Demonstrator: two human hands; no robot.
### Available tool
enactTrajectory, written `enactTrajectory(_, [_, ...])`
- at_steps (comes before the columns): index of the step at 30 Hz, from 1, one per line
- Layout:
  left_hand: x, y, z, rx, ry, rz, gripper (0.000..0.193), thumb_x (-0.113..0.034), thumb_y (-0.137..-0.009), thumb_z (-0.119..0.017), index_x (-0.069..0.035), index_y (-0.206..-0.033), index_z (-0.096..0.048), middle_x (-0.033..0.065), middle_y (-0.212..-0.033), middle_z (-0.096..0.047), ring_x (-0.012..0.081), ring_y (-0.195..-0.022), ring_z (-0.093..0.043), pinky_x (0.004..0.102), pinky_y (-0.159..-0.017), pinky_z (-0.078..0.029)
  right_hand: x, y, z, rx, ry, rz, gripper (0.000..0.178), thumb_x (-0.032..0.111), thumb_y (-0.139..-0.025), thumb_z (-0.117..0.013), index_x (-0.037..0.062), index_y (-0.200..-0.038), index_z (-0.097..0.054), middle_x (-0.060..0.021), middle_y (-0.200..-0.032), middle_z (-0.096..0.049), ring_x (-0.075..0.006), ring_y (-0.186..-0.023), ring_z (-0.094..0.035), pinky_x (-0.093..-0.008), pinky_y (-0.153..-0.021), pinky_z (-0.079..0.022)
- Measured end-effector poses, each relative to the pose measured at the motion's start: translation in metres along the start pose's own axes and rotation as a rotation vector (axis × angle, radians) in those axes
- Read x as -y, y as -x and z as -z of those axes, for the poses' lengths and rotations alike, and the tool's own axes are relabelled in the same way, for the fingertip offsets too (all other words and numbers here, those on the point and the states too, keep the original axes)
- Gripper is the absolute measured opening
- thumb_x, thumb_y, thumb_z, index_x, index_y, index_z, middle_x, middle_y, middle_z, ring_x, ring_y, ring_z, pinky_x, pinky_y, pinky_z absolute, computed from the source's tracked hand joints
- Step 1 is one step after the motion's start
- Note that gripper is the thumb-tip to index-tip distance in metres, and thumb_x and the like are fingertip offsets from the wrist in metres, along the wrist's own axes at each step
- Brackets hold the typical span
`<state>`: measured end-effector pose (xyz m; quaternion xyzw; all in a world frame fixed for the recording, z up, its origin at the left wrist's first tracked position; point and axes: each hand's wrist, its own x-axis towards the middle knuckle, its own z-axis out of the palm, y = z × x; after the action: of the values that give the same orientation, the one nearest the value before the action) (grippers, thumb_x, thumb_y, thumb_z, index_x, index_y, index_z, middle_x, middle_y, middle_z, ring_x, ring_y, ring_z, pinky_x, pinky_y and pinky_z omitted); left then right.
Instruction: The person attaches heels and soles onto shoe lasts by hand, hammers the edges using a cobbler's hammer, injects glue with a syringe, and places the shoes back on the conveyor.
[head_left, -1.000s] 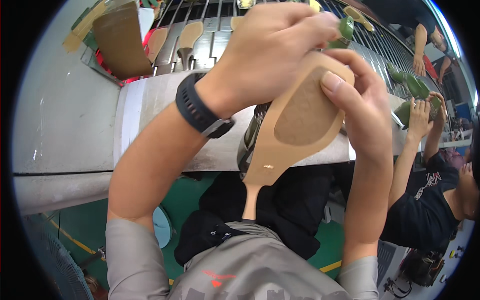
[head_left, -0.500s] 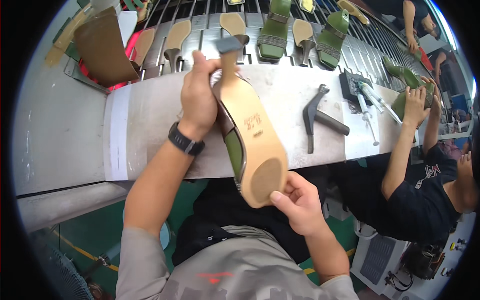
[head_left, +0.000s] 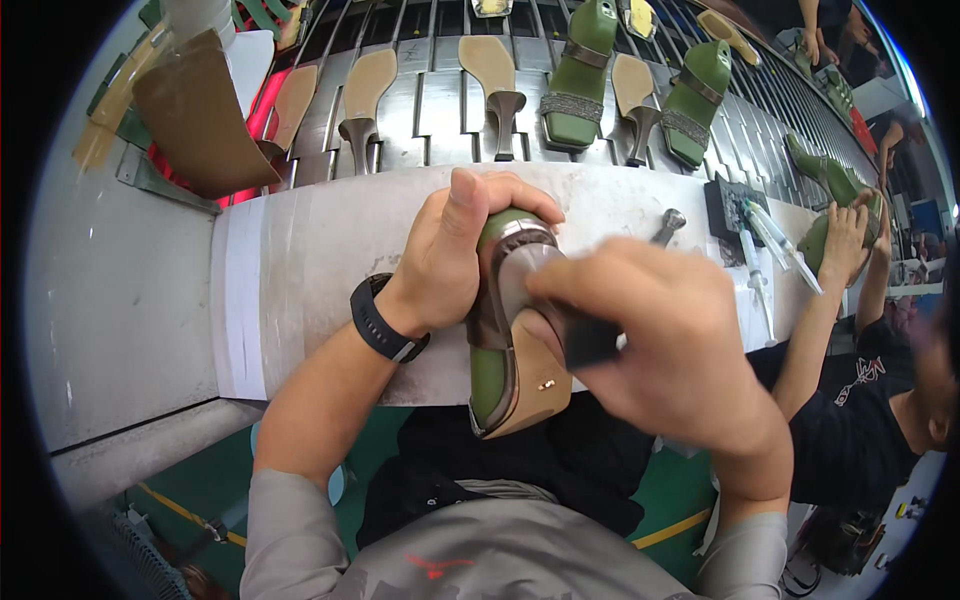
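A brown strapped high-heeled shoe (head_left: 539,375) on a green last (head_left: 487,390) is held sole up over the bench edge. My left hand (head_left: 447,255) wraps around its heel end, thumb raised along the side. Blurred by motion, my right hand (head_left: 685,345) is closed around the shoe's tall heel (head_left: 525,277), with the dark heel tip (head_left: 588,340) showing below its fingers. Behind the right hand, most of a hammer (head_left: 669,226) is hidden; only one end is visible.
Along the slatted conveyor (head_left: 430,110) stand several heeled shoes, some sole out, and green lasts (head_left: 577,90). A black block (head_left: 727,205) and syringes (head_left: 780,243) lie at the bench's right. A brown board (head_left: 195,120) stands far left. A co-worker's hands (head_left: 848,240) hold another green shoe.
The shoe has been drawn in and tilted so its heel points toward me. My right hand has moved from the toe up to the heel. My left hand still holds the shoe.
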<state>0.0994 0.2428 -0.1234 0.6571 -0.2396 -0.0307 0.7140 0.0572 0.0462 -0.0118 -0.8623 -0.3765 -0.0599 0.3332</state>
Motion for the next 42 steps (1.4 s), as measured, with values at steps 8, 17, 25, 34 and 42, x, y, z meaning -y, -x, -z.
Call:
enactTrajectory(8, [-0.003,-0.007,0.002,0.066,-0.120,-0.012,0.105,-0.076,-0.105,-0.004,0.002,-0.098,-0.074,0.0131,-0.096,-0.068,0.0231,-0.094,-0.062,0.0360,-0.090,-0.048,-0.019,0.019,-0.026,-0.161,0.141,0.225,0.037,0.003,-0.071,-0.088,-0.0027,-0.106,-0.076,-0.0071,-0.080,-0.066,-0.0204,-0.062,-0.065,-0.0309,-0.051,-0.050])
enactTrajectory(17, [0.000,-0.004,0.004,-0.001,-0.020,-0.104,0.086,-0.062,-0.113,-0.019,0.002,-0.097,-0.074,0.0122,-0.092,-0.069,0.0238,-0.089,-0.062,0.0360,-0.089,-0.047,-0.028,0.013,-0.039,-0.268,0.162,0.324,0.037,0.005,-0.068,-0.082,-0.0015,-0.104,-0.075,-0.0038,-0.079,-0.062,-0.0159,-0.060,-0.056,-0.0283,-0.048,-0.045])
enactTrajectory(25, [-0.009,0.000,0.016,0.092,-0.116,-0.062,0.049,-0.040,-0.103,-0.050,0.002,-0.100,-0.075,0.0140,-0.099,-0.071,0.0220,-0.092,-0.064,0.0346,-0.088,-0.050,-0.028,0.005,-0.044,-0.273,0.166,0.369,0.031,0.003,-0.070,-0.081,0.0006,-0.100,-0.074,-0.0025,-0.074,-0.056,-0.0163,-0.061,-0.058,-0.0313,-0.050,-0.047])
enactTrajectory(34, [0.002,-0.006,0.030,-0.011,0.261,0.049,0.029,-0.016,-0.094,-0.058,0.004,-0.101,-0.077,0.0096,-0.099,-0.075,0.0140,-0.090,-0.064,0.0274,-0.084,-0.050,-0.033,0.000,-0.019,-0.140,-0.685,-0.521,0.021,0.017,-0.100,-0.071,-0.0032,-0.105,-0.074,-0.0060,-0.079,-0.072,-0.0100,-0.065,-0.066,-0.0275,-0.055,-0.053])
enactTrajectory(42, [-0.005,-0.019,-0.017,-0.127,-0.060,0.099,0.030,-0.021,-0.100,-0.063,0.004,-0.103,-0.078,0.0065,-0.089,-0.076,0.0100,-0.083,-0.065,0.0268,-0.076,-0.052,-0.011,-0.008,0.007,0.294,0.266,-0.442,0.044,0.035,-0.099,-0.063,-0.0049,-0.084,-0.074,-0.0235,-0.073,-0.071,-0.0423,-0.069,-0.071,-0.0493,-0.067,-0.059])
